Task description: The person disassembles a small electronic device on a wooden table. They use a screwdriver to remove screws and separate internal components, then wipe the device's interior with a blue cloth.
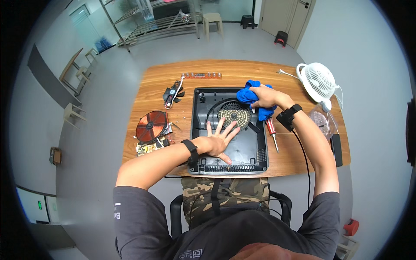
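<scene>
A black plastic housing (234, 149) with a round vent grille (234, 116) lies open-side up on the wooden table. My left hand (220, 141) rests on its floor below the grille, fingers spread wide. At the housing's far right corner, my right hand (265, 96) grips a crumpled blue cloth (248, 94), which lies over the rim. Part of the cloth hangs down beside the right wall. Just below it lies a screwdriver (271, 128) with a red handle, its shaft pointing toward me.
Left of the housing lie a copper coil disc (151, 126), a circuit board (148, 148), and a small black fan (173, 93). A narrow board (201, 76) lies at the back. To the right are a white fan (320, 82), a clear plastic container (321, 121) and a dark flat box (336, 150).
</scene>
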### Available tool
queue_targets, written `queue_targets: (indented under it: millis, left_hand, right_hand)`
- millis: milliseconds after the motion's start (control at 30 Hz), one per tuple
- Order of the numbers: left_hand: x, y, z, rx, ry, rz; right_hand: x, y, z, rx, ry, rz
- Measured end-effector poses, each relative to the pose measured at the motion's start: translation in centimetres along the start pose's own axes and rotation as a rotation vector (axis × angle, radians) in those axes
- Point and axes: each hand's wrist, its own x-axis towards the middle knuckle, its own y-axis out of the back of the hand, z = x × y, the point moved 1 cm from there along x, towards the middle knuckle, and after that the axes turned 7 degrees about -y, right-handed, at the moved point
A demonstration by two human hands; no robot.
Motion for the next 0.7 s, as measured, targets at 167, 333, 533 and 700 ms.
queue_targets:
  millis: [167, 333, 533, 700]
  left_hand:
    - [-0.2, -0.5, -0.2, -0.022, -0.022, 0.031]
    - [0.0, -0.4, -0.3, -0.029, -0.035, 0.031]
    - [-0.3, -0.6, -0.4, -0.042, -0.052, 0.047]
    - [-0.4, -0.9, -0.6, -0.014, -0.049, 0.058]
  right_hand:
    - [0.3, 3.7, -3.4, 0.064, -0.034, 0.213]
    - [2.6, 0.1, -4.5, -0.02, 0.133, 0.205]
    - [2.3, -2.7, -5.6, -0.111, 0.175, 0.366]
    - [2.1, -1.8, -5.0, -0.027, 0.272, 0.256]
